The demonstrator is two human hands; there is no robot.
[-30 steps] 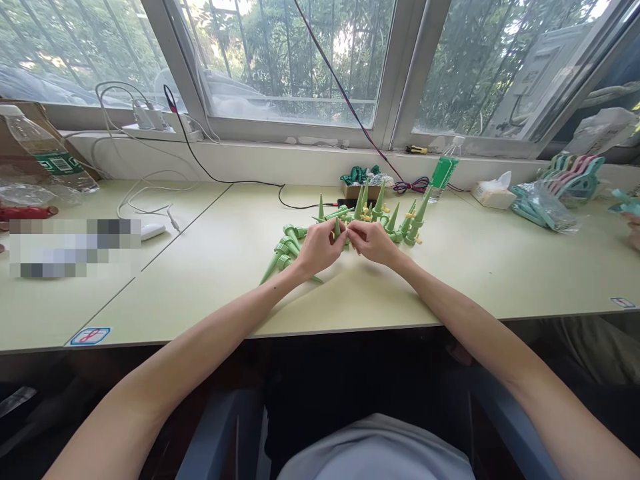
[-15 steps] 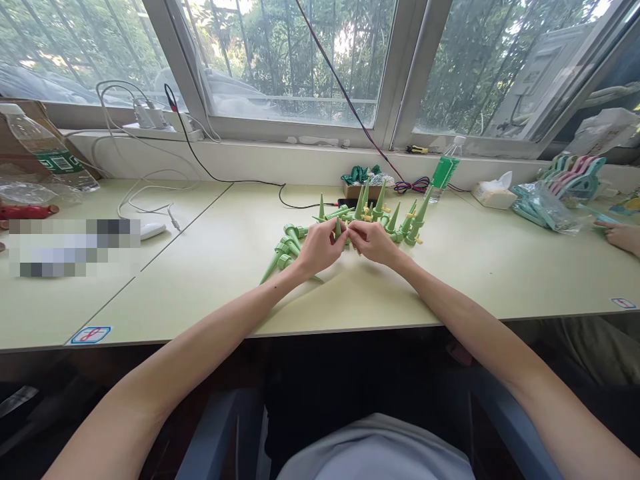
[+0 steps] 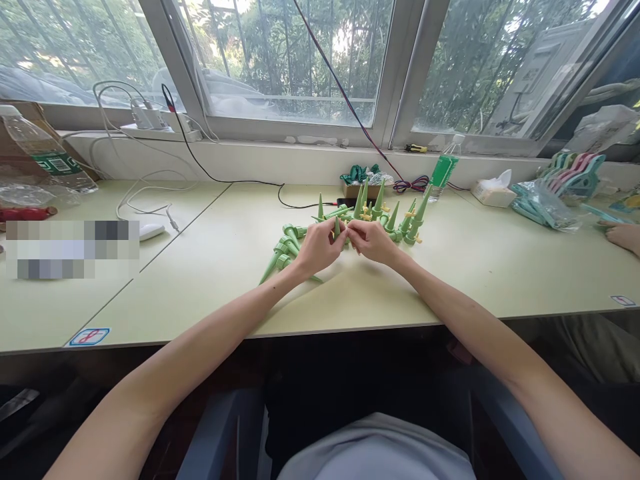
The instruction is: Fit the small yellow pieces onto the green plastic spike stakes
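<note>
My left hand (image 3: 316, 247) and my right hand (image 3: 371, 241) meet over the pale green table (image 3: 210, 280), fingers curled round one green plastic spike (image 3: 337, 229) held between them. A small yellow piece shows at the fingertips. Behind the hands stand several upright green spikes with yellow fittings (image 3: 395, 217). Left of my left hand lie several more green spikes (image 3: 283, 257) flat on the table.
A water bottle (image 3: 43, 153) and a red object sit at far left, white cables and a black cord (image 3: 200, 167) run from the sill. A green bottle (image 3: 443, 172), tissue pack (image 3: 493, 193) and bagged teal clips (image 3: 543, 207) lie right. Another person's hand (image 3: 623, 235) rests at right edge.
My hands have stayed together on the spike with hardly any shift. The other person's hand at the right edge has come further onto the table.
</note>
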